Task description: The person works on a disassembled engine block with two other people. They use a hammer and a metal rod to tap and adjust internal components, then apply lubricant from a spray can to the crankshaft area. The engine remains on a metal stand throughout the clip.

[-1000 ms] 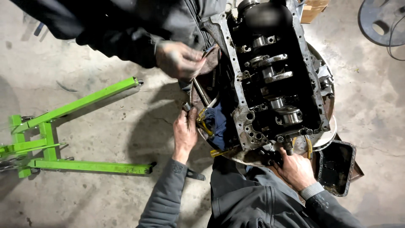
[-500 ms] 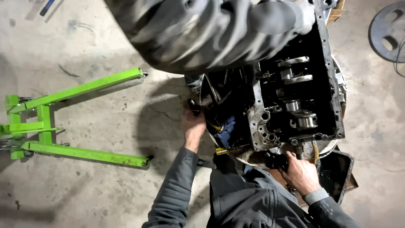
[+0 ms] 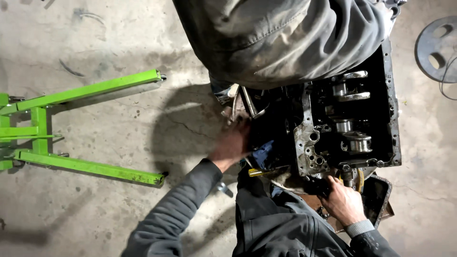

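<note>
- Engine block (image 3: 352, 123), a dark cast-metal casting lying with its open underside upward, sits low over the concrete floor (image 3: 95, 214) at the right of the view, its crankshaft journals and bearing caps (image 3: 350, 114) exposed, which suits work from above.
- Left hand (image 3: 232, 145) presses against the block's dark left end, fingers bent into the shadow there; the picture is blurred, so I cannot tell whether its grip is clenched on anything or only bracing.
- Right hand (image 3: 342, 202) is at the block's near lower corner, fingers curled over a dark part beside the bolt-holed end plate (image 3: 312, 152); the grip looks clenched, yet what it holds is hidden under the fingers.
- With one hand at each of two corners, the hold looks to me like steadying the heavy casting rather than lifting it.
- Just below the left hand lie a blue rag (image 3: 263, 152) and a yellow-handled tool (image 3: 259, 172), close by for reach.
- A black rectangular oil pan (image 3: 376, 197) rests against the block's near corner, just beside the right hand.
- Another person in a dirty grey jacket (image 3: 281, 38) leans over the block's far end and hides its upper part, so that side is crowded.
- A bright green steel stand frame (image 3: 81, 128) lies on the floor well apart at the left.
- A round grey weight plate (image 3: 437, 47) lies at the top right, apart from the block.
</note>
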